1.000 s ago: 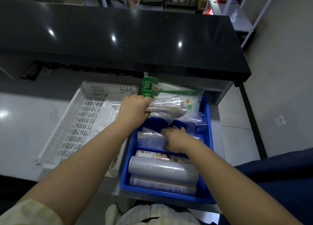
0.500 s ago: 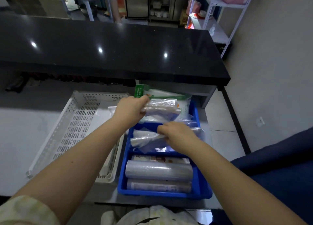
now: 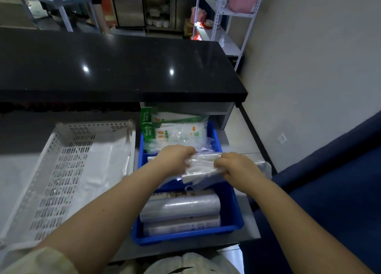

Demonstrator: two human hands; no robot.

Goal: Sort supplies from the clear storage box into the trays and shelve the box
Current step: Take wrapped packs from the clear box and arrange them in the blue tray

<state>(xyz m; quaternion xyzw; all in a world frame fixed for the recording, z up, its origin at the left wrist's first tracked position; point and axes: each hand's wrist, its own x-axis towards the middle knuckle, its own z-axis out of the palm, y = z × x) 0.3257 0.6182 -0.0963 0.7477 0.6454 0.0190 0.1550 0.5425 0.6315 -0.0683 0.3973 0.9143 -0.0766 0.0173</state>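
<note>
Above the blue tray [image 3: 234,214], my left hand [image 3: 175,157] and my right hand [image 3: 234,166] both grip clear plastic-wrapped rolls [image 3: 203,166], held side by side over the tray's middle. Lying across the tray's near end are a large clear film roll [image 3: 181,206], a printed roll [image 3: 182,225] in front of it and a narrow box [image 3: 181,193] behind it. Green-and-white bag packs [image 3: 177,129] fill the far end. To the left sits a white perforated tray [image 3: 61,170] with clear plastic sheeting lying in it. No clear storage box is in sight.
A black countertop [image 3: 115,67] overhangs the far ends of both trays. The trays stand on a grey surface [image 3: 18,170]. A dark blue seat [image 3: 338,191] is close on the right. A white metal shelf rack [image 3: 226,18] stands by the far wall.
My right hand lifted a wrapped roll out of the blue tray and my left hand brought its roll down and to the right, so both rolls now meet over the tray. The camera tilted up.
</note>
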